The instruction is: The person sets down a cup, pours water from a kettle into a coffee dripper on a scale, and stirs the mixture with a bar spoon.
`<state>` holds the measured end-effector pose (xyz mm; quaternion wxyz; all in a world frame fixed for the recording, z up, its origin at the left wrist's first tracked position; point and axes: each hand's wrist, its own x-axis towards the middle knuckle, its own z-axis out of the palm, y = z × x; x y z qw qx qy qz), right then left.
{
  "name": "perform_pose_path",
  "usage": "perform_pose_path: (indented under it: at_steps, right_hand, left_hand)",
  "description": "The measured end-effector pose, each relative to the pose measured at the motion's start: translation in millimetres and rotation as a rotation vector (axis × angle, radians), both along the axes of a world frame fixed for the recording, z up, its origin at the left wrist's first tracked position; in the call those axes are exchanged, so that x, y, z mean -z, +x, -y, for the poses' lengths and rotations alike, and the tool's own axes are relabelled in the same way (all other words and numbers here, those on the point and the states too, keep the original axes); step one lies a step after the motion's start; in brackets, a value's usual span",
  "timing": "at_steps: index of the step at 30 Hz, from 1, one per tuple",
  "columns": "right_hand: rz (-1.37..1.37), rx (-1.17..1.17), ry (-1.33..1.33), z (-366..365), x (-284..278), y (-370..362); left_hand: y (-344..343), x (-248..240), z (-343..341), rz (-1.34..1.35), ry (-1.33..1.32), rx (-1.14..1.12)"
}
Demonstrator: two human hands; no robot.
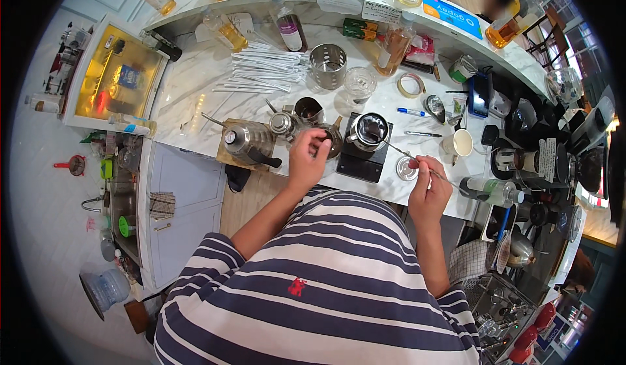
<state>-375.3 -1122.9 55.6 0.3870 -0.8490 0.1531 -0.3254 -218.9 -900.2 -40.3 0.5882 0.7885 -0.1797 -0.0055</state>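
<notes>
My right hand (430, 185) grips the thin handle of a long metal spoon (407, 154). Its far end reaches into a metal cup (357, 136) of dark liquid, which stands on a black scale (362, 163). My left hand (308, 161) hovers left of the scale, fingers loosely curled with a gap between thumb and index. Beside its fingertips is a glass pot with dark contents (335, 144), partly hidden by the hand. A gooseneck kettle (248, 136) with a black handle stands further left, next to a smaller metal pot (282, 124).
White straws (267, 68) lie behind the kettle. A perforated metal canister (328, 66), a glass jar (360, 86) and bottles (289, 24) stand along the back. Right of the scale are a round lid (407, 168), a blue marker (411, 112), a paper cup (458, 143) and a lying bottle (493, 191).
</notes>
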Motion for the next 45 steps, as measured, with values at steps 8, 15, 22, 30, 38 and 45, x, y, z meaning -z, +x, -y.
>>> perform_pose_path:
  at_steps: [8,15,22,30,38,45]
  right_hand:
    - [0.076,-0.024,-0.009,1.0,-10.3,-0.7]
    - [0.073,-0.039,-0.042,1.1,-19.3,9.5]
    - [-0.022,-0.105,0.009,-1.6,-11.3,26.9]
    - [-0.039,-0.072,-0.05,3.3,-2.8,23.2]
    - [-0.027,-0.046,0.012,0.9,2.7,33.6]
    - [-0.029,-0.045,0.002,3.6,1.4,34.2]
  left_hand:
    - [-0.1,-14.4,28.4,0.01,0.031,0.104]
    - [10.9,-19.3,34.2,0.07,0.086,0.131]
    - [19.1,-19.8,34.1,0.052,0.084,0.229]
    - [18.3,-20.0,35.6,-0.033,0.108,0.253]
    - [19.3,-14.4,33.3,-0.052,0.128,0.277]
    - [22.1,-9.7,33.4,-0.039,0.135,0.312]
